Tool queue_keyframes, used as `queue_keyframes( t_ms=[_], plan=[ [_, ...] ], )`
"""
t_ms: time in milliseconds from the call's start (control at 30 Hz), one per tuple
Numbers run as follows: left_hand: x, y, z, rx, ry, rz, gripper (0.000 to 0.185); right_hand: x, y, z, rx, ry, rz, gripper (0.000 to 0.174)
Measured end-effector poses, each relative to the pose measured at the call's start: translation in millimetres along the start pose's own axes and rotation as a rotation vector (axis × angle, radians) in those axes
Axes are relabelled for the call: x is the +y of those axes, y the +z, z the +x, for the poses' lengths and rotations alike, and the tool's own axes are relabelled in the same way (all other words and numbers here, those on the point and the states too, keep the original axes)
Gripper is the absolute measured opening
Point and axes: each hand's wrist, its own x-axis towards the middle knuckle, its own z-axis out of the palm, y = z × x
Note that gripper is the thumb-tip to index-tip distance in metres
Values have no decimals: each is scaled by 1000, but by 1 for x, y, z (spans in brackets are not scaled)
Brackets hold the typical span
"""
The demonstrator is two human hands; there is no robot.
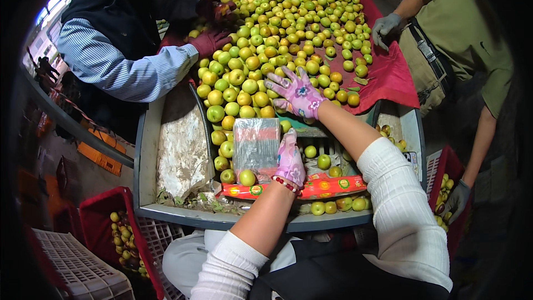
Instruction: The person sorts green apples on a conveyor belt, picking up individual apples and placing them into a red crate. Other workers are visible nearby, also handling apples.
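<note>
Green-yellow jujube fruits (236, 76) cover a sorting table lined with red cloth (393, 76). My right hand, in a pink floral glove (300, 93), lies with fingers spread over the fruits at the near edge of the pile. Beside a block wrapped in clear plastic (256, 143) is my left hand (290, 161), in a matching glove; its fingers point forward, and whether they grip anything is hidden. A red printed plastic strip (333, 186) runs crosswise by my left wrist. Several loose fruits lie on a slatted opening (324, 161) between my hands.
At the left, a person in maroon gloves (210, 43) handles fruits. At the right, another person in grey gloves (386, 29) reaches into a red-lined crate (445, 191). Another lined crate (125, 193) stands below left. The table's metal rim (308, 223) runs before me.
</note>
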Motion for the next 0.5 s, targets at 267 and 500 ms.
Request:
queue_keyframes(
  t_ms=[267, 500],
  plan=[
    [13, 4, -16, -37, -24, 13, 76, 33, -11, -27, -60, 159, 3, 63],
    [12, 7, -12, -5, -51, -10, 62, 40, -51, -73, -124, 171, 235, 52]
  ],
)
